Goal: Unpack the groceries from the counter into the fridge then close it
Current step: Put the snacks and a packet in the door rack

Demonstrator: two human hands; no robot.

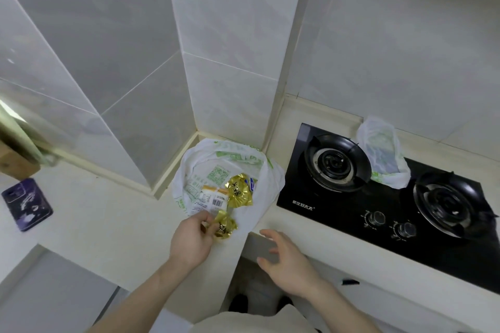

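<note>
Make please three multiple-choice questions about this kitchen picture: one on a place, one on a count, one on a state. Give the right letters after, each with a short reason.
1. Where does the smaller plastic bag lie?
A. on the stove, between the burners
B. on the floor
C. beside the phone

2. How many gold packets show?
A. one
B. two
C. four

3. What is the right hand doing?
A. gripping a stove knob
B. holding the phone
C. open, holding nothing

Answers:
1 A: the bag rests on the black stove top by the rear edge.
2 B: one gold packet is in the left hand, another lies in the large bag.
3 C: its fingers are spread near the counter edge.
</note>
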